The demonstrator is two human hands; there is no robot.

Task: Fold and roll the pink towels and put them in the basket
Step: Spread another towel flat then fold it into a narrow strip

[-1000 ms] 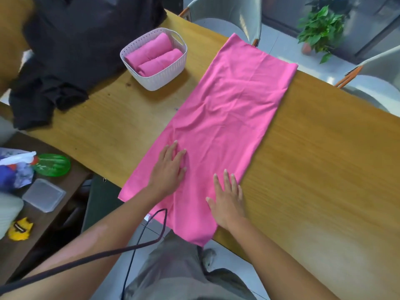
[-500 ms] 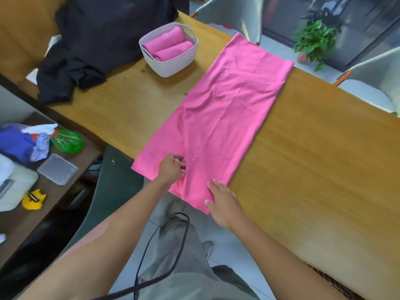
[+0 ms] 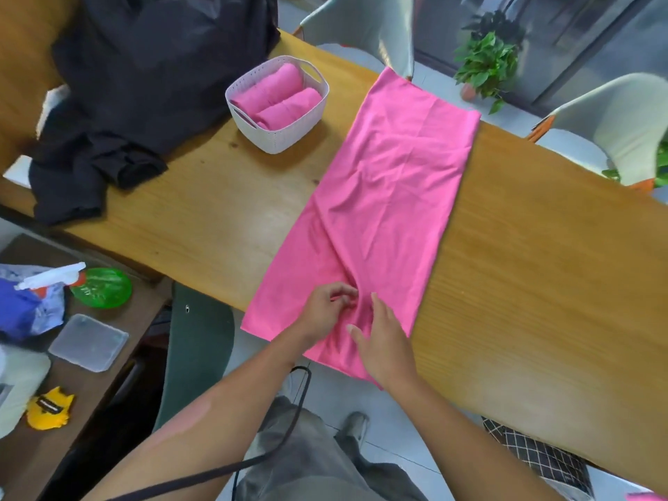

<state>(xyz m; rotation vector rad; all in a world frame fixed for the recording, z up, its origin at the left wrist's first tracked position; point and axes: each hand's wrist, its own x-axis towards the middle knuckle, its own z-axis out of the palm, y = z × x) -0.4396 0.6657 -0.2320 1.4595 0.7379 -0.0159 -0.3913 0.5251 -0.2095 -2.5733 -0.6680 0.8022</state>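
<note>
The left hand [image 3: 327,310] has its fingers [image 3: 345,289] curled tight, pinching a small gather of the pink towel [image 3: 383,197] near its close end. The right hand [image 3: 383,341] lies just beside it on the cloth, its fingers held straight and close together, the thumb spread to the side, pressing the fabric flat and gripping nothing.

The towel is spread as a long strip across the wooden worktop [image 3: 524,283]. Its long axis runs from the near edge, where the end hangs a little over the side by the person's legs, up and to the right to the far edge by a grey chair [image 3: 365,27]. A crease rises diagonally from the pinched spot.

To the left of the towel, well apart from the hands, stands the white basket [image 3: 285,133] with two rolled pink towels [image 3: 278,95] lying side by side in it. A dark garment [image 3: 144,85] lies heaped beyond the basket.

Half a second ago the hands were farther apart, the right one at the towel's near edge; now it sits up on the cloth close to the left, which keeps its pinch. A second ago both palms lay flat and open on the towel.
</note>
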